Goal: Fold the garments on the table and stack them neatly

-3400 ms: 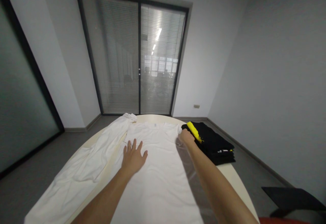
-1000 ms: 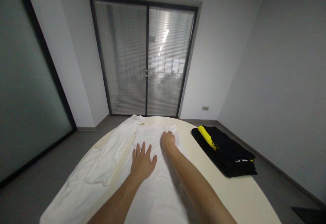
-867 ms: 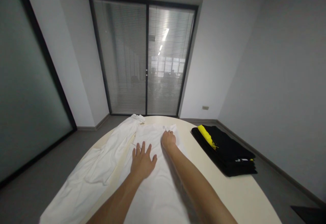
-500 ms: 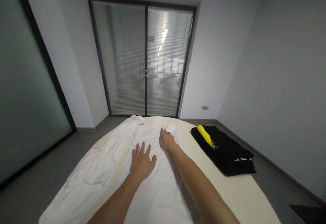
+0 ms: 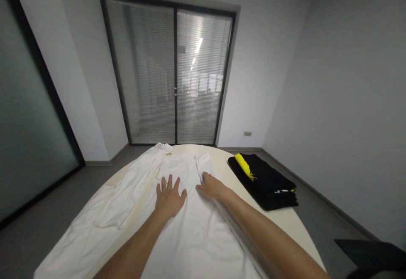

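A white cloth garment [image 5: 190, 236] lies spread over the round table, with a small button near its far edge. My left hand [image 5: 169, 198] rests flat on it, fingers spread and pointing away from me. To the right, my right hand [image 5: 212, 186] has its fingers bent and pinched on the garment's front strip, just below the button. A long white section of cloth [image 5: 117, 203], wrinkled along its length, lies on the left beyond a narrow strip of bare tabletop. Whether the two white parts are joined is hidden from view.
A stack of folded black clothes [image 5: 269, 181] sits on the right of the cream table [image 5: 222, 156], with a yellow piece [image 5: 244, 165] on top. Behind the table stands a glass door with blinds [image 5: 171, 75]. A dark object [image 5: 371, 253] shows at lower right.
My right hand has come back toward me along the garment from its far edge, uncovering the button. My left hand stays flat on the cloth. The view has turned slightly right.
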Tool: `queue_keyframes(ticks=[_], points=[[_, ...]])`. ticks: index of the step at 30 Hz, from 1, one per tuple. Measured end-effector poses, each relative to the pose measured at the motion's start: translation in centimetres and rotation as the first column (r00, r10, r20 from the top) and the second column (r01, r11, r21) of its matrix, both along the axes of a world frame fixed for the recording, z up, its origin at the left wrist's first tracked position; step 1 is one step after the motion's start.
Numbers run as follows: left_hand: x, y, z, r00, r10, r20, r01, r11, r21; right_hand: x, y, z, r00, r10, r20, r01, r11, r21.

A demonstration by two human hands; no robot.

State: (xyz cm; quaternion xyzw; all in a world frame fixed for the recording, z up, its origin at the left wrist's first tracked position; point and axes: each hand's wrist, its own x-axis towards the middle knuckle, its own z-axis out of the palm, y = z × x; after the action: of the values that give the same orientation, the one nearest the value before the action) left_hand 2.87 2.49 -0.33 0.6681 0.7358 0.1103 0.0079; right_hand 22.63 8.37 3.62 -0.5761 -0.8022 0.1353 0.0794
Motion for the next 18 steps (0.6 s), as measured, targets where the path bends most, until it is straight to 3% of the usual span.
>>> queue_keyframes(ticks=[6,18], points=[[0.7,1.4,0.2,0.999,-0.033,-0.004,0.032,0.997,-0.074,1.1,-0.2,-1.6,0.999,0.033,0.030,-0.035,0.995,0.099],[2.7,6.7,0.1,0.992,-0.127,0.019,0.129,0.989,-0.073,3.6,3.5,-3.0,0.985,-0.039,0.171,0.022,0.995,0.099]])
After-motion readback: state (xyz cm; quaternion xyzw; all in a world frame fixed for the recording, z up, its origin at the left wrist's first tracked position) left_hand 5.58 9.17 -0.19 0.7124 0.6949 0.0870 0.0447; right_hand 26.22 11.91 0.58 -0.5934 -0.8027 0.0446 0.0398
